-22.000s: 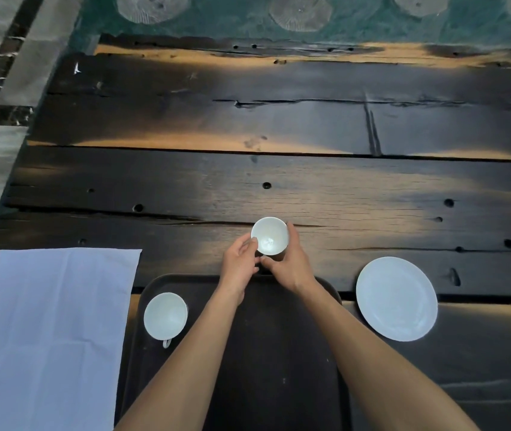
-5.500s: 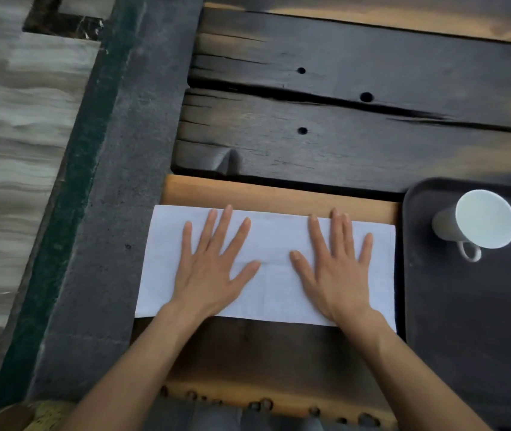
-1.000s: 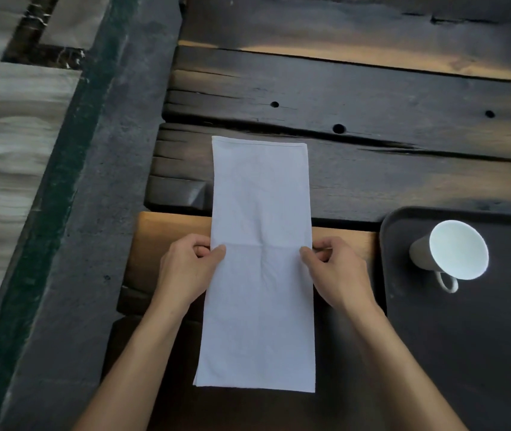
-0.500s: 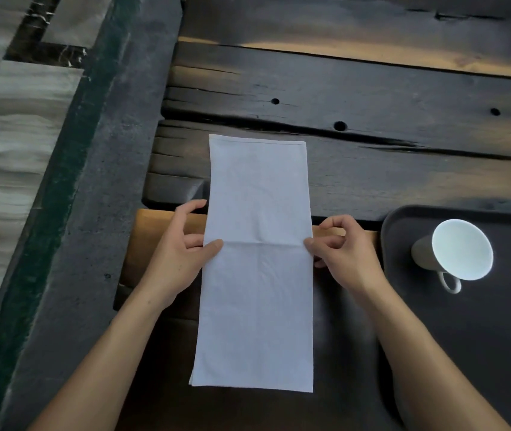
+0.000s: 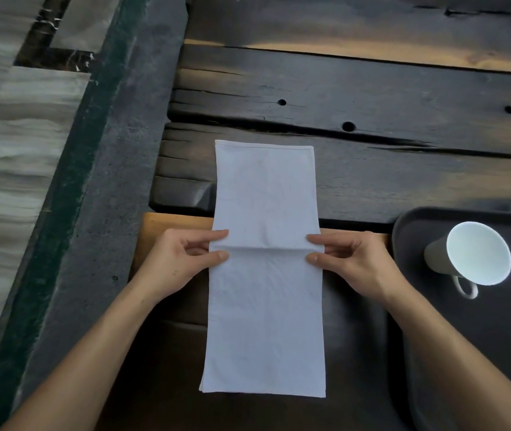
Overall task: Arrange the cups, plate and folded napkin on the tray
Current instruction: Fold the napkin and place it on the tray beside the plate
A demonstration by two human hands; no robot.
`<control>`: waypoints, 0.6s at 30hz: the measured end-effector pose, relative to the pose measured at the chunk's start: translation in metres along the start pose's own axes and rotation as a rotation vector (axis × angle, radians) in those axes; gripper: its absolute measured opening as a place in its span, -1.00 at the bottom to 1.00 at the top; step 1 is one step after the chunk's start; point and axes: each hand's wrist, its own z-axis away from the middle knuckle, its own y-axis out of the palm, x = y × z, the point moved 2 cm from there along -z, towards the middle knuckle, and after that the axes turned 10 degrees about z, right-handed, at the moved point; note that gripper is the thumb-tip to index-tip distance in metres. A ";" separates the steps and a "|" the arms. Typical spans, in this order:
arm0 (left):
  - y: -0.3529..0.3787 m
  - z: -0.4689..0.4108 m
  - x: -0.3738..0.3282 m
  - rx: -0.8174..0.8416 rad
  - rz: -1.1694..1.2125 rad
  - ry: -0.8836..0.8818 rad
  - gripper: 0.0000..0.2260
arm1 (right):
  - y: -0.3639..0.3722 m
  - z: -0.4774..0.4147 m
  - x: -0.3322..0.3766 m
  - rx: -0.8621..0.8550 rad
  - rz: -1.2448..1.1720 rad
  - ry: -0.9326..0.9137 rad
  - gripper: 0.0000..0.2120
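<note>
While the napkin (image 5: 265,275) is lying lengthwise, both hands, left (image 5: 182,259) and right (image 5: 352,259), are pinching its midline, probably to fold it; the cup (image 5: 469,253) is waiting on the tray (image 5: 410,222) at three o'clock.

White cloth napkin (image 5: 265,269), matt, faintly creased; dark rough-grained wood table (image 5: 372,88); glossy white cup (image 5: 472,255), probably ceramic; matt dark tray (image 5: 497,353).

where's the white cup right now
In the head view the white cup stands at the right edge, in the far left corner of the dark tray, just right of the right hand pinching the napkin.
</note>
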 end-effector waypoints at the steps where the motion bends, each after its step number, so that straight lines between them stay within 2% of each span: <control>1: -0.002 0.000 -0.001 -0.012 -0.024 0.011 -0.61 | -0.002 0.000 0.001 -0.006 0.025 -0.011 -0.69; 8: -0.007 0.005 -0.010 -0.034 -0.154 0.047 -0.71 | -0.007 0.009 0.015 -0.047 0.248 -0.119 -0.69; 13: -0.005 0.016 -0.032 -0.105 -0.309 0.209 -0.74 | -0.019 0.016 0.031 -0.127 0.347 -0.181 -0.80; 18: -0.007 0.034 -0.078 -0.132 -0.380 0.389 -0.82 | -0.043 0.024 0.069 -0.152 0.397 -0.244 -0.80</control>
